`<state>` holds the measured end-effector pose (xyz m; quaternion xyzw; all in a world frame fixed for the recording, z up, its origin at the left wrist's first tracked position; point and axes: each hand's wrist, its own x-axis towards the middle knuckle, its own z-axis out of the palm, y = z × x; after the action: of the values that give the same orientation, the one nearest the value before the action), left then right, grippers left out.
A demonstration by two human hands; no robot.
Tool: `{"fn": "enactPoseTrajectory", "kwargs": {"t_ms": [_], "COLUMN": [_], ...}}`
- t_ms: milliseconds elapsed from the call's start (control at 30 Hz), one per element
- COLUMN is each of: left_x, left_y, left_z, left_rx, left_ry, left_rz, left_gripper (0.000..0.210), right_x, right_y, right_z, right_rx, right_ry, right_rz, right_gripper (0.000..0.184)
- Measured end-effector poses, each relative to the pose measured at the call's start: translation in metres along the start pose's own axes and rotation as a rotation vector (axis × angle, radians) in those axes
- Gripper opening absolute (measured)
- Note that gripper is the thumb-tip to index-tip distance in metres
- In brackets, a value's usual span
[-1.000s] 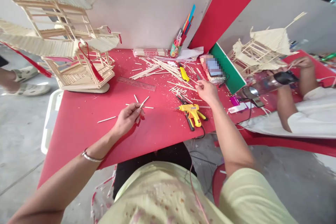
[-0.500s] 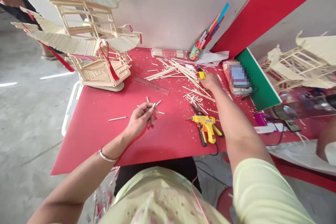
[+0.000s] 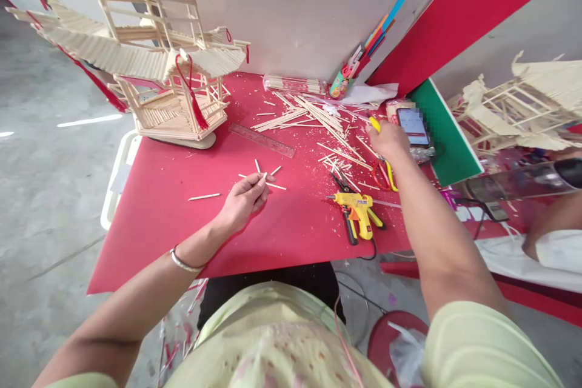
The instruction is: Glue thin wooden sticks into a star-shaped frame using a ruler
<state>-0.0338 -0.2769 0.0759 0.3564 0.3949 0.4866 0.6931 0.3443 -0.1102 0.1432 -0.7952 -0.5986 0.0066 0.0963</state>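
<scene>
My left hand is closed in a pinch near the table's middle, with the pale tip of a short wooden stick showing between thumb and finger. Several short sticks lie around its fingertips, and another single stick lies to its left. At the right, my right hand is wrapped around a yellow utility knife, mostly hidden by the fingers. Just below that hand are scissors with red and yellow handles, partly covered by the forearm. A yellow glue gun lies nearer, over dark-jawed pliers.
A stick-built pagoda model with red tassels stands at the left. Loose sticks, a clear ruler, a pen cup and a phone occupy the back. A green board borders the right, beside another stick model.
My right hand has moved to the right with the yellow knife, and the scissors have come into view below it. My left hand stays nearly in place, still pinching the stick.
</scene>
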Motion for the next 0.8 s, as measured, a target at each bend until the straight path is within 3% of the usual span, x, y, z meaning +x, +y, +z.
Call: {"fn": "enactPoseTrajectory", "kwargs": {"t_ms": [67, 100, 200, 300, 367, 567, 800], "left_x": [0.000, -0.001, -0.003, -0.005, -0.006, -0.008, -0.011], "left_y": [0.001, 0.001, 0.003, 0.003, 0.001, 0.000, 0.005], "left_z": [0.000, 0.000, 0.001, 0.001, 0.001, -0.003, -0.002], "left_rx": [0.003, 0.002, -0.014, -0.029, -0.037, -0.035, -0.017], "left_ry": [0.004, 0.008, -0.006, -0.047, -0.061, -0.066, -0.081], "left_rz": [-0.001, 0.001, 0.029, 0.034, 0.021, 0.025, 0.038], "left_gripper": [0.047, 0.047, 0.045, 0.045, 0.047, 0.050, 0.047], "right_x": [-0.021, -0.038, -0.114, -0.189, -0.220, -0.234, -0.237], "right_y": [-0.012, -0.021, -0.056, -0.084, -0.092, -0.088, -0.087], "right_z": [-0.014, -0.020, -0.035, -0.037, -0.030, -0.004, 0.000], "right_rx": [0.113, 0.197, 0.372, 0.315, 0.235, 0.201, 0.190], "right_ry": [-0.041, 0.002, 0.058, 0.110, 0.149, 0.144, 0.134], "right_rz": [-0.096, -0.208, -0.481, -0.766, -0.867, -0.922, -0.903], "right_gripper": [0.051, 0.053, 0.058, 0.053, 0.050, 0.045, 0.047]}}
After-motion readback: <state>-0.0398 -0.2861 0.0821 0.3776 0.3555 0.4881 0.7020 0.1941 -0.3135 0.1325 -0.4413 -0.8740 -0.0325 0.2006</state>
